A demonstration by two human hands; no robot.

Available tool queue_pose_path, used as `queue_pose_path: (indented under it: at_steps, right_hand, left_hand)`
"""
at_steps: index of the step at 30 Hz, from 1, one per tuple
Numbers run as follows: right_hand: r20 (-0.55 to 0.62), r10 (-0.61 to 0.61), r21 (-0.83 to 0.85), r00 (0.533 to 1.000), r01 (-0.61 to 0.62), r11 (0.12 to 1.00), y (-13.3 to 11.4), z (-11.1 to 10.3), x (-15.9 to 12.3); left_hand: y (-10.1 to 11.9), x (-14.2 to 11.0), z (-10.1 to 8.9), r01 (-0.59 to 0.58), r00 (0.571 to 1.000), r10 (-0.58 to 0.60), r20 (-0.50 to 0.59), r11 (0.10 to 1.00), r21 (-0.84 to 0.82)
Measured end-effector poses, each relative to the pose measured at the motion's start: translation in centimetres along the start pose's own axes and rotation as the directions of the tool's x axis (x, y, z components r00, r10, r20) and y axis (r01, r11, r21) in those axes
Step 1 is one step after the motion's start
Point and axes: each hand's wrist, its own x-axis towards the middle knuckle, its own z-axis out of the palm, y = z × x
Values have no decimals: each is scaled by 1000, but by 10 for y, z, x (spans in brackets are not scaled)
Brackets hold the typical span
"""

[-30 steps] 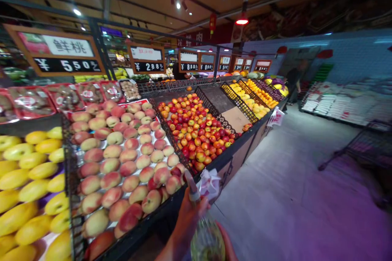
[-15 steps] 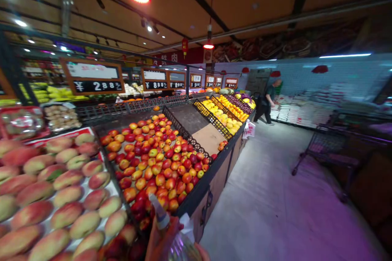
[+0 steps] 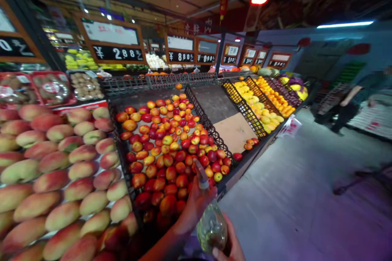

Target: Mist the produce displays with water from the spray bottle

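Supermarket fruit aisle under a low brown ceiling, one head-worn view. Along the right runs a pale grey floor (image 3: 284, 195), with one person (image 3: 346, 104) walking at the far right, well apart from the display stand (image 3: 269, 140), which has a black edge.

Back row: eight wooden-framed price boards (image 3: 118, 43), the farthest ones small. Left rear: three film-wrapped fruit trays (image 3: 52, 89).

Bins, near to far: peaches (image 3: 61, 179), several dozen, too many to count exactly, heaped at left; nectarines (image 3: 165, 159), red and yellow, also several dozen, in the next bin and edged by a black wire divider (image 3: 208, 124). Beyond lie one flat cardboard sheet (image 3: 234, 132), then yellow fruit (image 3: 254, 104) and oranges (image 3: 274, 98) in separate rows, neither countable.

Hands: two. Left hand (image 3: 196, 208) closes narrowly around the neck of the spray bottle (image 3: 212, 228), reaching in from the lower left. Right hand (image 3: 229, 242) lies against the lower body of the same bottle, fingers curled onto it.

Bottle: one, clear plastic, tilted, held at the near edge of the nectarine bin. Its nozzle (image 3: 201, 175) points up and away, overlapping the nectarines in view; whether it touches them cannot be told.
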Motion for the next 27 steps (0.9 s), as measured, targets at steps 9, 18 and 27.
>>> queue_pose_path:
  at_steps: [9,18,27]
  right_hand:
    - [24,96,78,995,-97,992,-12,-29,23]
    - [286,35,-283,958,49,958,-84,-60,69]
    - [352,-48,-202,935,127,971,-146,-131,114]
  left_hand:
    - [-14,40,8,100,994,-101,-30,994,-43]
    - [-6,54,33,94,964,-113,-239,991,-91]
    - [-38,88,137,155,963,-185,-198,976,-154]
